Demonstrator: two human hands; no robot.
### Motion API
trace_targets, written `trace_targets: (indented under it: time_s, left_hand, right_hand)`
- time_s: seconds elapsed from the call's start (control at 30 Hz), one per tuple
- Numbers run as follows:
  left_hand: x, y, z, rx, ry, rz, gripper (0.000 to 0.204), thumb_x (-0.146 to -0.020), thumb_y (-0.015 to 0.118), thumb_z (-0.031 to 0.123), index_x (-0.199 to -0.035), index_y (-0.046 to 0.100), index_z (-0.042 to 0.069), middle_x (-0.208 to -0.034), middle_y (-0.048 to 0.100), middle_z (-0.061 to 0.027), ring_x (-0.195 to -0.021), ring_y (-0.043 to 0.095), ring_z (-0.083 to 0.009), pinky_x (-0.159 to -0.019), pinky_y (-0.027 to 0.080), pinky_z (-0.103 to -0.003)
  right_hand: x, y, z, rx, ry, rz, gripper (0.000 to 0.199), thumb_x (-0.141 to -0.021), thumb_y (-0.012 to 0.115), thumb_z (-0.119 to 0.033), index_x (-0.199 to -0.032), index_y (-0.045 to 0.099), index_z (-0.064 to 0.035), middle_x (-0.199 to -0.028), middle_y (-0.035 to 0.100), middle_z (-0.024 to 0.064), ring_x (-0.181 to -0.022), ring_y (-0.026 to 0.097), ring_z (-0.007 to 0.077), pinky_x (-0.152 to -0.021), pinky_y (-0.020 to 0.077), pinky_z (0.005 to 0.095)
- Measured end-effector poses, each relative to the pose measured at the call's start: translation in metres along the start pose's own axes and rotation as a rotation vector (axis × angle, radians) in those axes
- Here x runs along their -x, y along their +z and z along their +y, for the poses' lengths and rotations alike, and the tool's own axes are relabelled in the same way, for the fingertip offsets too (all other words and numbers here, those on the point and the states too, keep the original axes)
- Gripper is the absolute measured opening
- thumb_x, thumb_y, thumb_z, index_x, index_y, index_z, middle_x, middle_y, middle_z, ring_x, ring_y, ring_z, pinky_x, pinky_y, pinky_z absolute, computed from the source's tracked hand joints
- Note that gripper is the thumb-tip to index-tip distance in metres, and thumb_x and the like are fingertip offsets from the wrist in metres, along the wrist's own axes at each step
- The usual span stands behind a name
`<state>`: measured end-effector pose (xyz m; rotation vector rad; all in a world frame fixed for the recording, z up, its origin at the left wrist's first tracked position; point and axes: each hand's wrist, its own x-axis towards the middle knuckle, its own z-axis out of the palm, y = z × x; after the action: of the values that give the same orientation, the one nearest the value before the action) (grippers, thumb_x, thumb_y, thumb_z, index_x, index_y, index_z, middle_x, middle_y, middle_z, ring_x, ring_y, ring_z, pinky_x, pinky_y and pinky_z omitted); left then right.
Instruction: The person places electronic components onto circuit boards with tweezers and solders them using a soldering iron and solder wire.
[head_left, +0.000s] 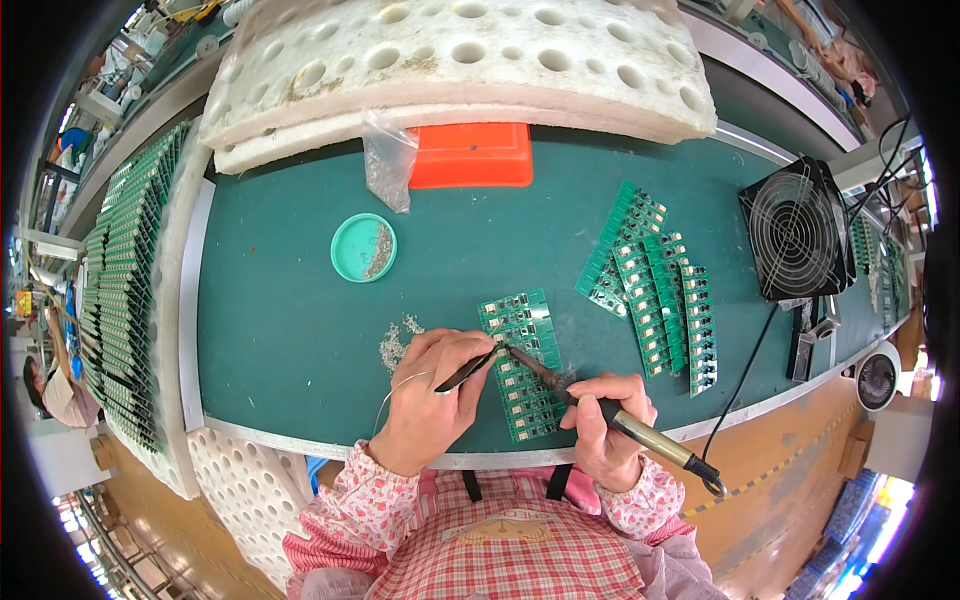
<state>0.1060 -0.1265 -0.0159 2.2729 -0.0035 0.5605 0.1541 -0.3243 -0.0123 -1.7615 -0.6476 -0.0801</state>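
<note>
A green circuit board panel (535, 318) with rows of small white parts lies near the front edge of the bench. My left hand (422, 402) is closed around black tweezers (466, 370), whose tips reach the panel. A thin, wire-like strand (392, 392) curves over the back of that hand. My right hand (612, 428) grips a soldering iron (655, 441), and its tip meets the panel beside the tweezer tips. The exact contact spot is too small to make out. Left of the panel, a loose pile of tiny pale parts (392, 348) sits by my left hand.
Several more board panels (640, 290) overlap at the right. Beyond them stands a black fan (795, 232). A round teal dish (339, 247) holds tiny parts. A plastic bag (388, 165) and a red bin (472, 158) rest before white foam blocks (440, 95). Stacked boards (125, 300) line the left.
</note>
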Motion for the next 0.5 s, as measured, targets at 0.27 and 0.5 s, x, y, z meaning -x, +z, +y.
trace_targets:
  time_s: [0.27,0.5]
  left_hand:
    - [-0.0002,-0.0003,0.0000,-0.003,-0.008,-0.007,0.027,-0.078,0.073,-0.006,-0.102,0.066,0.004,-0.097,0.072,-0.0086,-0.090,0.068,-0.0306,-0.079,0.054,-0.038]
    - [-0.0007,0.0000,-0.0001,0.001,-0.012,-0.006,0.027,-0.078,0.073,-0.007,-0.101,0.067,0.004,-0.097,0.073,-0.0086,-0.091,0.068,-0.0305,-0.080,0.054,-0.038]
  right_hand:
    - [-0.0008,0.0040,-0.0013,0.049,-0.023,-0.019,0.013,-0.084,0.071,-0.001,-0.094,0.063,-0.0026,-0.068,0.063,0.0069,-0.049,0.056,0.0173,-0.046,0.0438,0.0292]
    - [-0.0071,0.0050,-0.0003,0.124,-0.218,-0.046,0.015,-0.079,0.073,-0.002,-0.092,0.065,-0.0032,-0.069,0.065,0.0048,-0.049,0.057,0.0195,-0.046,0.0456,0.0308]
